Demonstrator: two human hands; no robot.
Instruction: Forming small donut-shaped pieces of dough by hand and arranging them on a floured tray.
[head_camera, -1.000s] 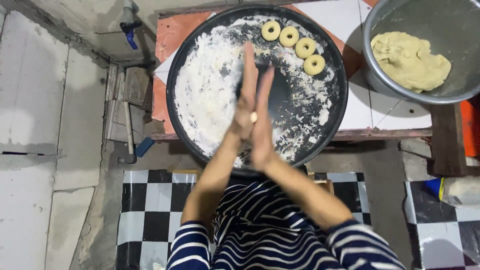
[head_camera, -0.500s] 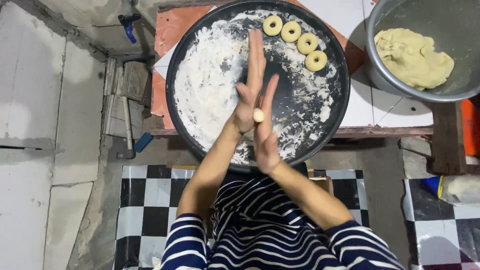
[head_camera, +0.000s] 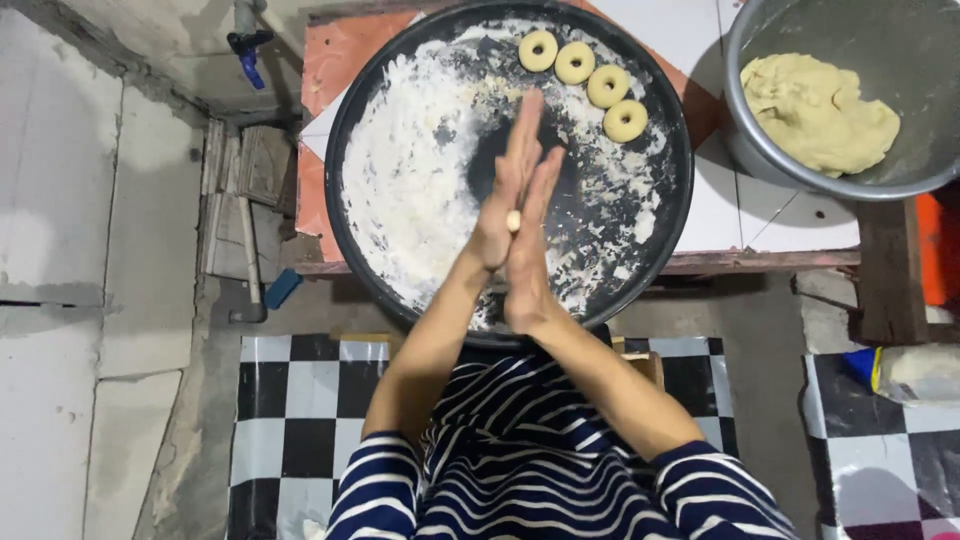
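My left hand (head_camera: 503, 190) and my right hand (head_camera: 532, 240) are pressed flat, palm to palm, over a round black tray (head_camera: 345, 130). A small piece of pale dough (head_camera: 513, 220) shows between the palms. The left fingers reach further forward than the right ones. White flour (head_camera: 410, 180) covers the tray's left half. Several ring-shaped dough pieces (head_camera: 582, 72) lie in a row at the tray's far right.
A metal bowl (head_camera: 900, 30) with a lump of yellow dough (head_camera: 820, 112) stands at the right on a tiled bench (head_camera: 730, 210). Black-and-white checked flooring (head_camera: 290, 420) lies below. A blue tap (head_camera: 245, 45) sits at the upper left, a bag (head_camera: 915, 372) at the right.
The palms have slid against each other, the left hand moving forward and the right hand back, with the dough piece staying between them.
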